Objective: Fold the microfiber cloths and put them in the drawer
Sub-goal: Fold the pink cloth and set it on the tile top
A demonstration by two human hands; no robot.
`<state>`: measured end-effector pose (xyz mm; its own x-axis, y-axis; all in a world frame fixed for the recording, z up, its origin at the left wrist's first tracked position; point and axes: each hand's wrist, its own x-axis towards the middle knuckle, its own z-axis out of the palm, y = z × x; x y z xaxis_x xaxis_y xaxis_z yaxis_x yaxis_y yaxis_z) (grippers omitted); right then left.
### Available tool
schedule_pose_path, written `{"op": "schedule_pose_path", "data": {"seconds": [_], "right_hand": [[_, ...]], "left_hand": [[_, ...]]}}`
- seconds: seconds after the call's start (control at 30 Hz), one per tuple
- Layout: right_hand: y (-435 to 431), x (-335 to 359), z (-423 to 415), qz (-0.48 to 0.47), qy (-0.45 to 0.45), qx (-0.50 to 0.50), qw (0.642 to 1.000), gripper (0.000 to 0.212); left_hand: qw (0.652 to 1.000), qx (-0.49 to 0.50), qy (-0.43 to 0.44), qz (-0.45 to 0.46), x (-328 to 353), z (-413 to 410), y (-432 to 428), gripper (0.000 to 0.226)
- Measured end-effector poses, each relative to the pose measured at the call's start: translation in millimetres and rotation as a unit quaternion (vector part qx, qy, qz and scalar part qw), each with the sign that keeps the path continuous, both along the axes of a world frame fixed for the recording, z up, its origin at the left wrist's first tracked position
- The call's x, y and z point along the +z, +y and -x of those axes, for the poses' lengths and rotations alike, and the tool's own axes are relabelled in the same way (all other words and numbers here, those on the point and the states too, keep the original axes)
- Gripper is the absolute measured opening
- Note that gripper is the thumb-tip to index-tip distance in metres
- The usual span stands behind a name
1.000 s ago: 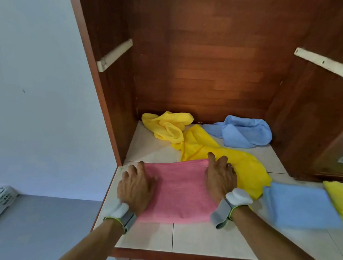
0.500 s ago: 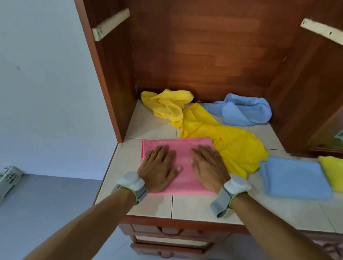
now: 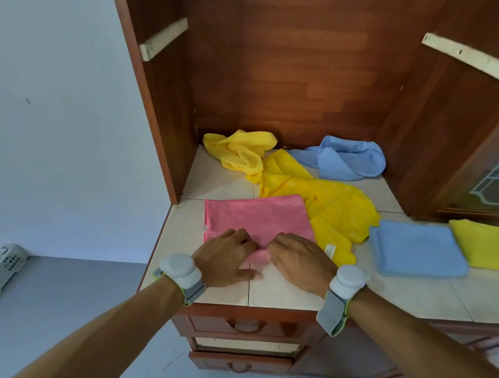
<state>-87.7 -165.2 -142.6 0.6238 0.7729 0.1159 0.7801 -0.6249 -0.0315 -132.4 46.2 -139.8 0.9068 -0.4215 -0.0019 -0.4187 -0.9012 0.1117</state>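
Two folded cloths lie aside; left hand and right hand pinch the pink cloth with curled fingers, and three crumpled cloths wait.

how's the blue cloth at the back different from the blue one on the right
The back blue cloth lies crumpled in a heap; the right blue cloth is folded flat. The back one sits deep in the cabinet; the right one lies out on the counter, beside a folded yellow cloth. Both are light blue.
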Motion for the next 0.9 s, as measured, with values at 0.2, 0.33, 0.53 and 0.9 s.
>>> {"op": "schedule_pose_path", "data": {"seconds": [0.2, 0.33, 0.53, 0.9], "right_hand": [[0.0, 11.2, 5.8, -0.022, -0.048, -0.031, 0.998, 0.041], [-14.0, 3.6, 3.7, 0.026, -0.023, -0.034, 0.999, 0.039], [-33.5, 29.7, 1.5, -0.029, 0.194, -0.086, 0.977, 0.019], [-4.1, 16.0, -39.5, -0.231, 0.145, -0.32, 0.908, 0.038]], "left_hand": [[0.999, 0.029, -0.025, 0.036, 10.8, 5.8, 8.6, 0.03], [0.995, 0.038, 0.041, 0.078, 21.6, 11.9, 33.0, 0.032], [0.97, 0.076, 0.222, 0.057, 46.6, 9.6, 75.4, 0.026], [0.901, 0.317, -0.091, 0.281, 0.4, -18.5, 62.8, 0.045]]}}
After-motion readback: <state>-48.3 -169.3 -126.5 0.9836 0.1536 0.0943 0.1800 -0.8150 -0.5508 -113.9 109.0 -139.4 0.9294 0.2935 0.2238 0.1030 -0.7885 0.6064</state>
